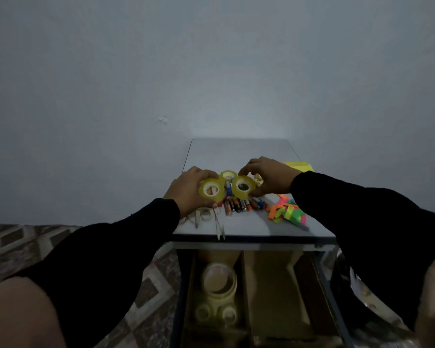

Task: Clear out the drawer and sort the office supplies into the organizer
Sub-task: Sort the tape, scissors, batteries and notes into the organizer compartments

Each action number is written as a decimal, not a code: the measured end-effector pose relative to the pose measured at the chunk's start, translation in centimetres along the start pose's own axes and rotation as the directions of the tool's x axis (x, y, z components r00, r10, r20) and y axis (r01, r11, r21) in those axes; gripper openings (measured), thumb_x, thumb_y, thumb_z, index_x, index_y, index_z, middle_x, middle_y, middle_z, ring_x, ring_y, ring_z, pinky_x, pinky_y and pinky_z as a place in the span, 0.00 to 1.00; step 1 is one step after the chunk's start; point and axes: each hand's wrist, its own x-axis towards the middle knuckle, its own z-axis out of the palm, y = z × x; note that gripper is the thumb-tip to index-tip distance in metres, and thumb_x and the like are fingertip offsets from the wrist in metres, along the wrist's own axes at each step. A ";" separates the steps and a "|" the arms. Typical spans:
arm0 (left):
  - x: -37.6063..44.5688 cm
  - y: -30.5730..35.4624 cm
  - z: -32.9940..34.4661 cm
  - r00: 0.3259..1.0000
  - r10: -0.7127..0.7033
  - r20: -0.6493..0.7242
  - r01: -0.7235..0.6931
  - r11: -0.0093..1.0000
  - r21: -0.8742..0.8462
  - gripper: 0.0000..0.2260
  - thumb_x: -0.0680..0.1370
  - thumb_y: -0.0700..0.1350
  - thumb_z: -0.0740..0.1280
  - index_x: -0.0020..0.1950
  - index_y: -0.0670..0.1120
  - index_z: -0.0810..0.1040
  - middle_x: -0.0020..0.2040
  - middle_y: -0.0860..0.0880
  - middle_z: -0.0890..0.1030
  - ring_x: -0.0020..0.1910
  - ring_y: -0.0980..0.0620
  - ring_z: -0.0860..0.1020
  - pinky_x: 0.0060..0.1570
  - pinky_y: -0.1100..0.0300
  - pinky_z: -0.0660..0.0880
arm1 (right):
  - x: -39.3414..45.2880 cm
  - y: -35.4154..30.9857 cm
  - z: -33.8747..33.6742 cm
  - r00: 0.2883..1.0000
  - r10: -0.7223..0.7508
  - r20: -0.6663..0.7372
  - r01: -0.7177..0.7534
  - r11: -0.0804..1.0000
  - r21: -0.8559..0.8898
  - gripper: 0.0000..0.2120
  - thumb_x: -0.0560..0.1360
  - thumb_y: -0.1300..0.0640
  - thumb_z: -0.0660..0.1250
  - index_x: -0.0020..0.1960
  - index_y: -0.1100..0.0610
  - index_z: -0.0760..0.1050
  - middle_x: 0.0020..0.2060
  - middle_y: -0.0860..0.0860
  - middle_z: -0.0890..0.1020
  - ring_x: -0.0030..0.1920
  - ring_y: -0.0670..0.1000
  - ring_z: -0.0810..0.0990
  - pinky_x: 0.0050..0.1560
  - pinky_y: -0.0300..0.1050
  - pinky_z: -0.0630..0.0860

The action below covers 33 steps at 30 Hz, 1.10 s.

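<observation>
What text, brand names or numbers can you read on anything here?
None are legible.
Cylindrical batteries on the grey tabletop: label print too blurred to read.
Yellowish clear tape rolls in the left hand and right hand: no readable print on either.

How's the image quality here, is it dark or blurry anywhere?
Head view: dim overall, with a pale glow on the wall above the table; wide-angle bending stretches the sleeves at the edges; the tape rolls in the drawer organizer look soft, while the left hand and right hand stay fairly sharp.
</observation>
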 end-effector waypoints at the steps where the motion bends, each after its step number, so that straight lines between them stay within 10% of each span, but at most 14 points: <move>1: -1.2 0.3 0.0 1.000 -0.004 0.001 0.004 1.000 -0.010 0.29 0.66 0.45 0.78 0.65 0.49 0.73 0.60 0.45 0.72 0.57 0.45 0.73 0.57 0.52 0.71 | -0.8 -0.8 0.1 1.000 -0.008 0.006 0.008 1.000 0.006 0.27 0.70 0.51 0.72 0.67 0.55 0.70 0.62 0.54 0.73 0.61 0.55 0.70 0.58 0.46 0.67; 10: -12.8 -0.3 2.3 0.997 -0.017 0.070 0.021 0.998 -0.063 0.38 0.56 0.64 0.68 0.62 0.48 0.75 0.57 0.45 0.75 0.57 0.45 0.74 0.55 0.50 0.72 | -6.9 -7.7 3.0 0.990 -0.091 0.110 0.086 0.995 0.049 0.27 0.72 0.53 0.71 0.67 0.58 0.69 0.62 0.55 0.72 0.60 0.54 0.71 0.54 0.41 0.65; 20: -20.0 -3.7 4.2 0.987 -0.115 0.115 0.116 0.993 0.000 0.27 0.67 0.45 0.77 0.65 0.47 0.73 0.62 0.44 0.73 0.63 0.46 0.70 0.59 0.56 0.68 | -9.0 -11.9 8.5 0.963 -0.088 0.255 0.065 0.993 0.098 0.29 0.70 0.54 0.72 0.68 0.56 0.67 0.63 0.54 0.72 0.60 0.53 0.72 0.54 0.40 0.67; 33: -18.9 -7.3 5.6 0.986 -0.136 0.097 0.140 0.989 -0.040 0.28 0.67 0.45 0.77 0.65 0.48 0.73 0.62 0.45 0.73 0.61 0.46 0.72 0.59 0.51 0.70 | -5.9 -11.9 15.8 0.929 -0.074 0.363 0.044 0.995 0.092 0.31 0.72 0.55 0.70 0.71 0.53 0.63 0.64 0.54 0.73 0.61 0.54 0.73 0.60 0.46 0.70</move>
